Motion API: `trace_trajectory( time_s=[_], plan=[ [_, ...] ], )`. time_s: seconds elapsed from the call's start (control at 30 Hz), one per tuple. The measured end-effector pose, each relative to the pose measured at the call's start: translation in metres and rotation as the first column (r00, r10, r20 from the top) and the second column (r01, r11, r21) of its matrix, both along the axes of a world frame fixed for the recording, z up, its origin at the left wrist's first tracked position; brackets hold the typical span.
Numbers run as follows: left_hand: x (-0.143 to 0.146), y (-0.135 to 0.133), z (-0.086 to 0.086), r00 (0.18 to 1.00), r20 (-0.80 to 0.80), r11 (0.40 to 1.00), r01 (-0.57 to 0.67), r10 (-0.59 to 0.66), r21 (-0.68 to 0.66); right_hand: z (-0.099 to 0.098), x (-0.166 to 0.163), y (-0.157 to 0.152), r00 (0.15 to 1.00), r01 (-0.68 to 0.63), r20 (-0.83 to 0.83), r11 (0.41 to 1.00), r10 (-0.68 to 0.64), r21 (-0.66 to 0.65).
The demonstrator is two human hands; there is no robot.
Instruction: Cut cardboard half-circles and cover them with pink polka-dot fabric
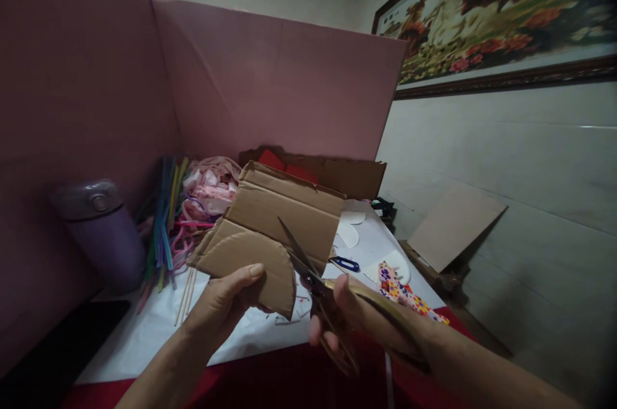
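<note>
My left hand [236, 293] grips a piece of brown cardboard [258, 264] by its lower edge, thumb on top. The near part of this piece has a rounded, cut outline, and a wider flat part [289, 209] rises behind it. In my right hand [337, 316] is a large pair of scissors [315, 280] with gold-coloured handles. Their dark blades point up and left, beside the curved edge of the cardboard, with one blade lying across the wider part. My right fingers are wrapped through the handles.
A purple flask [103, 238] stands at the left beside colourful pipe cleaners [166, 216] and crumpled pink fabric [214, 181]. Thin wooden sticks [186, 296] lie on the white table [241, 338]. Blue-handled scissors [346, 263], white cut-outs [349, 232] and flowered fabric [398, 287] are on the right.
</note>
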State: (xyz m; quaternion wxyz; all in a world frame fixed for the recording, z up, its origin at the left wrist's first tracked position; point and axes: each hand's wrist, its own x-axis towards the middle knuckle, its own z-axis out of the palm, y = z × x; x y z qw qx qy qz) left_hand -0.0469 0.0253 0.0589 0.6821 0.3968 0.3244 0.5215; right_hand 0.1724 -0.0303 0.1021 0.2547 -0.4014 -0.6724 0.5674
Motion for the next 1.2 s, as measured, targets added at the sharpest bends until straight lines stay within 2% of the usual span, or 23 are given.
trace_trajectory(
  time_s=[0.2,0.3,0.47,0.57,0.77,1.07,1.2],
  plan=[
    [0.002,-0.001,0.001,1.0,-0.03,1.0,0.005,-0.005,0.012,0.0,0.002,0.002,0.99,0.076,0.116,0.997,-0.077,0.016],
    [0.002,-0.001,0.0,0.999,-0.037,1.0,0.02,-0.02,-0.003,0.0,0.005,0.005,0.992,0.071,0.108,0.997,-0.068,-0.02],
    [0.0,-0.001,0.0,0.999,-0.035,1.0,0.028,-0.028,-0.006,0.007,0.009,0.006,0.996,0.034,0.083,0.998,-0.038,0.045],
    [0.001,-0.002,0.002,0.998,-0.044,0.999,0.038,-0.038,0.001,0.01,0.012,0.007,0.998,-0.005,0.066,0.999,0.002,0.042],
    [0.0,-0.003,0.002,0.999,-0.043,1.0,0.026,-0.026,-0.018,0.005,0.02,0.015,0.983,0.053,0.173,0.994,-0.068,0.091],
    [0.004,-0.003,0.001,1.0,-0.025,0.999,-0.005,0.004,-0.033,-0.005,0.017,0.013,0.992,0.115,0.058,0.993,-0.115,0.015],
    [0.004,-0.003,0.001,0.999,-0.053,0.999,-0.006,0.004,-0.034,-0.009,0.013,0.014,0.989,0.122,0.08,0.992,-0.123,0.019]
  ],
)
